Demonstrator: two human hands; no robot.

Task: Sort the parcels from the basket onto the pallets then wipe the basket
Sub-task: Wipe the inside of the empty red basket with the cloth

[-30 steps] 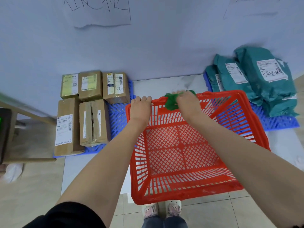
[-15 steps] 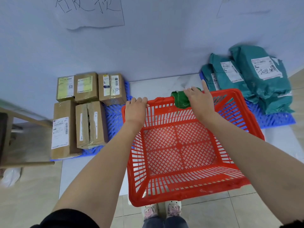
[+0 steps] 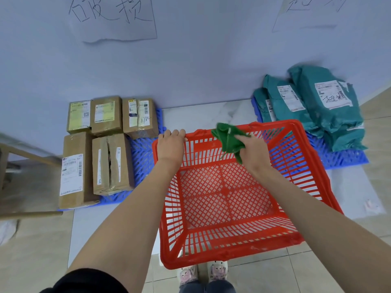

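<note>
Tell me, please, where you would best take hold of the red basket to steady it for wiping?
Grip the red basket by its far rim at the left corner, from above, as the left hand does now. The rim is a firm, raised bar, its slots let fingers hook over, and that spot leaves the inside free for the right hand holding the green cloth.

Both my forearms reach forward, bare to the elbow. My left hand (image 3: 170, 142) grips the basket's (image 3: 211, 256) far rim near its left corner, fingers curled over. My right hand (image 3: 252, 151) clutches the green cloth (image 3: 229, 138) inside the far rim.
</note>
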